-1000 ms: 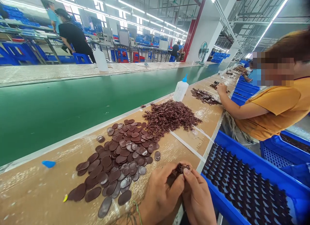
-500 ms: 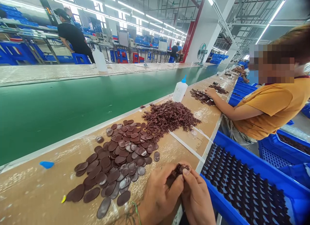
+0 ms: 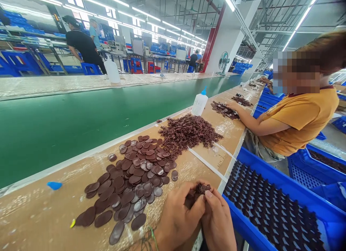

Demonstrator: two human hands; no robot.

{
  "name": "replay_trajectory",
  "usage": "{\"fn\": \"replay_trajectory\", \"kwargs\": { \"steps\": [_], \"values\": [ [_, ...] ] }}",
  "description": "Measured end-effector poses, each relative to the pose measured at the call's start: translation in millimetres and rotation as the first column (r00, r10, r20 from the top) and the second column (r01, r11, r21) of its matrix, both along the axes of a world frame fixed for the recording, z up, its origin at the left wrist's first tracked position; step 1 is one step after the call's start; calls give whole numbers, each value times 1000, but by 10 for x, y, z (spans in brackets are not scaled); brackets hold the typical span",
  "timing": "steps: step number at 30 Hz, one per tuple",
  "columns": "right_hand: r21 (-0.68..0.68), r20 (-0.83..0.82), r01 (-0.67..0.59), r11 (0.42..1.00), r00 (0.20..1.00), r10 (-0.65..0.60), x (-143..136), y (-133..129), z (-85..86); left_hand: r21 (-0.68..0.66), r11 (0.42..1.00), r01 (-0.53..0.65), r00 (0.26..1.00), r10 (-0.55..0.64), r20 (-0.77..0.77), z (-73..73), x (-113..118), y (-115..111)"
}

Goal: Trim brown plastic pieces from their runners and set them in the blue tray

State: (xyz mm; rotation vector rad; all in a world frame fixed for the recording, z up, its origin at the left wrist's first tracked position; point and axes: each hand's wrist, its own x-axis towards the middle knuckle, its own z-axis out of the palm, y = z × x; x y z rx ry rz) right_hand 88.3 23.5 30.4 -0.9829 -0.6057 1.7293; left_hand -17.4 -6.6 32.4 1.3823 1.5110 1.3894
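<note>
Close together at the table's near edge, my left hand [image 3: 180,211] and my right hand [image 3: 217,215] are both closed around a small dark brown curly piece [image 3: 202,188]. Its top shows between my thumbs and fingers; the rest is hidden by them. To the left of my hands lies a spread heap of flat brown oval discs [image 3: 127,171], some of them shiny. Beyond them rises a pile of small curly brown pieces [image 3: 189,132].
A white bottle with a blue tip [image 3: 200,103] stands behind the pile. Right of my hands, a blue tray [image 3: 331,222] holds rows of dark pieces. A green conveyor belt [image 3: 81,121] runs beyond the table. A co-worker in a yellow shirt [image 3: 302,114] sits at the right.
My hands keep their hold on the curly piece, with hardly any movement. The view has shifted slightly. In the background, a person in light blue has come into clearer view.
</note>
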Motion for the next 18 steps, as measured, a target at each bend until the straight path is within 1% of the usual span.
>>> {"fn": "replay_trajectory", "kwargs": {
  "steps": [3, 7, 9, 13, 14, 16, 18],
  "values": [
    [-20, -35, 13, 1000, 999, -14, 13, -10, 1, 30, 999, -31, 999, 32, -13, 14, -4, -4],
    [-32, -31, 45, 998, 998, -46, 6, -18, 43, 40, 999, -19, 1000, 19, -6, 38, -16, -8],
    [-36, -20, 43, 998, 999, -43, -13, -12, 57, 25, 1000, -11, 1000, 11, 7, 44, -16, 10],
    [-14, 15, 66, 998, 998, -66, 4, 9, 57, -39, 999, 7, 1000, -7, -20, 25, -1, 51],
    [8, 32, 77, 997, 996, -77, 46, 15, 63, -58, 998, 7, 1000, -9, -27, 13, 2, 41],
    [97, 85, 78, 992, 993, -86, 215, 46, 94, -90, 996, -6, 999, 2, -47, -31, -14, 1],
    [217, 232, 92, 972, 962, -143, 541, 118, 147, -127, 992, -1, 995, -11, -97, -128, -71, -18]
  ]
}}
